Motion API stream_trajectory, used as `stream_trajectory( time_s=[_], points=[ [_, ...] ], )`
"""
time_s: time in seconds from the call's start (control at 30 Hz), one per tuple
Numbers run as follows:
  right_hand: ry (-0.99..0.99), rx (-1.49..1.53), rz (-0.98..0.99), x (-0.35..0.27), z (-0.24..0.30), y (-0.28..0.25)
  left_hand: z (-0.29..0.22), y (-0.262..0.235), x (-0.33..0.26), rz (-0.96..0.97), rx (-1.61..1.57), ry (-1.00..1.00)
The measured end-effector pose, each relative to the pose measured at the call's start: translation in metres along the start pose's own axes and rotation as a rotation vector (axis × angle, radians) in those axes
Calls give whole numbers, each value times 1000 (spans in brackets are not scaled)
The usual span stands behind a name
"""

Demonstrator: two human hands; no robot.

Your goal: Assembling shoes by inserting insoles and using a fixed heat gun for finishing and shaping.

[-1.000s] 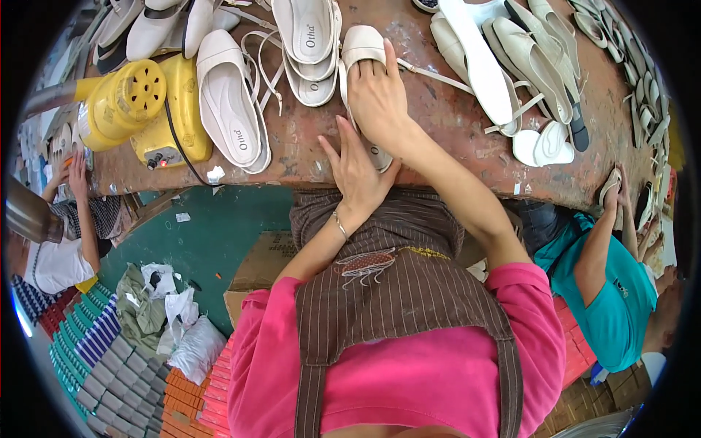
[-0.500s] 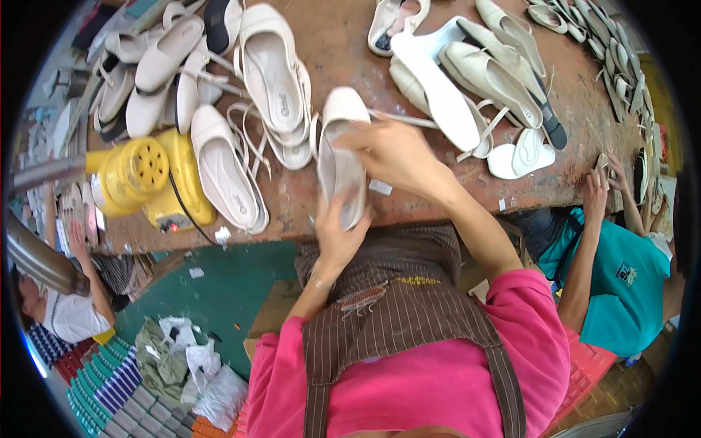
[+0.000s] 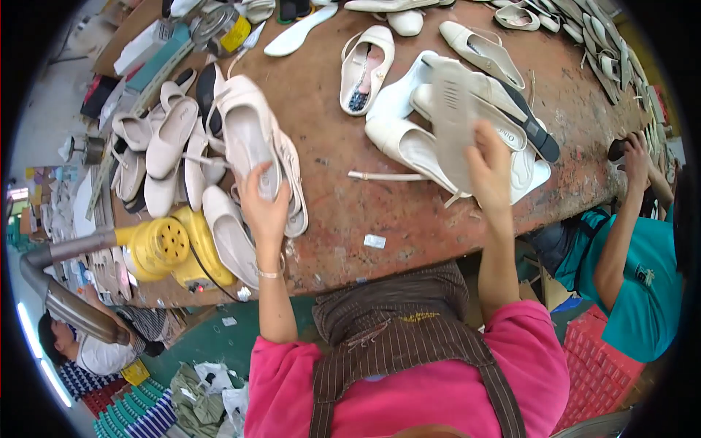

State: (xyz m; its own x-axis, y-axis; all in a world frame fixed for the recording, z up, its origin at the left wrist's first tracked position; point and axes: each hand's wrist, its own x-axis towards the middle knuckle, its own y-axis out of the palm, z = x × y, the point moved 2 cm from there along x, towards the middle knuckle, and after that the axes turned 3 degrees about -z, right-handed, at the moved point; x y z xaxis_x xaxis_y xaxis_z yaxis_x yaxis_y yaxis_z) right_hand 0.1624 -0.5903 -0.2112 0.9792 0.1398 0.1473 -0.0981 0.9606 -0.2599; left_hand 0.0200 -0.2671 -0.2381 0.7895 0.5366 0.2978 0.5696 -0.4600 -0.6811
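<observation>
My left hand (image 3: 263, 204) grips the heel end of a cream slingback flat shoe (image 3: 247, 120). That shoe lies on a stack of similar shoes at the left of the workbench. My right hand (image 3: 489, 164) is closed round the lower part of a beige-grey insole (image 3: 450, 120), held raised and slightly blurred. Behind the insole is a pile of cream shoes (image 3: 412, 148) with white sole-shaped pieces. A loose strap (image 3: 391, 176) sticks out from the pile toward the left. Another cream shoe (image 3: 237, 233) sits beside my left wrist.
A yellow machine (image 3: 164, 248) with a metal pipe stands at the bench's left edge. More shoes (image 3: 171, 135) crowd the far left. A can (image 3: 223, 31) and a single shoe (image 3: 367, 69) are farther back. At the right, a person in a teal shirt (image 3: 642, 281) works.
My hands have moved apart from the shoe they held together at the middle. My left hand is now at the left stack, and my right has an insole raised over the right pile.
</observation>
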Motion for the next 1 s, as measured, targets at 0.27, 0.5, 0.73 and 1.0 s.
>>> stream_trajectory(
  time_s=[0.27, 0.5, 0.73, 1.0],
  points=[
    [386, 856, -35, -23, -11, -42, -87, 35, -44, -342, 224, 438],
    [433, 970, 140, -52, 11, -3, -81, 176, 82, -40, 35, 232],
    [509, 881, 208, -68, -9, -26, -62, 121, 66, 164, -478, -216],
    [314, 450, 316, -63, 4, -27, -48, -27, -103, 499, -295, -82]
  ],
)
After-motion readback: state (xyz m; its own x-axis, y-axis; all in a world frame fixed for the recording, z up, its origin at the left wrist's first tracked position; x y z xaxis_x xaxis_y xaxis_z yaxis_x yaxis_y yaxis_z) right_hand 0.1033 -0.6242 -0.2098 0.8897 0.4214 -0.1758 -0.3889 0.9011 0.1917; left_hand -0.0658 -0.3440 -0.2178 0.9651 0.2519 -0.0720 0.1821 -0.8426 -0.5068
